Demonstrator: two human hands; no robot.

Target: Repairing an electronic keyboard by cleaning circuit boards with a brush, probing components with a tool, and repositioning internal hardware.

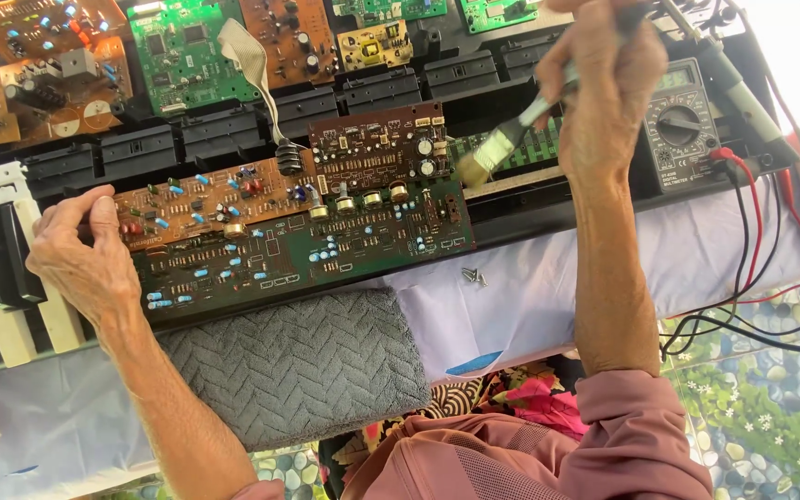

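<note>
Broadly, a dismantled keyboard chassis [233, 130] is spread across the bench, with loose circuit boards [187, 46] laid along its top; a grey towel [298, 361] is placed just below; a long green-and-brown circuit board [298, 231] is rested on the chassis edge, steadied at its left end by the left hand [81, 255], fingers curled closed on that end; a multimeter [680, 125] is seen at the right; a paintbrush [502, 143] is gripped in the closed fingers of the right hand [608, 88], bristles just off the board's right end; light, outward strokes are judged best, the board kept firmly pinned; small screws [474, 275] are left near the board.
</note>
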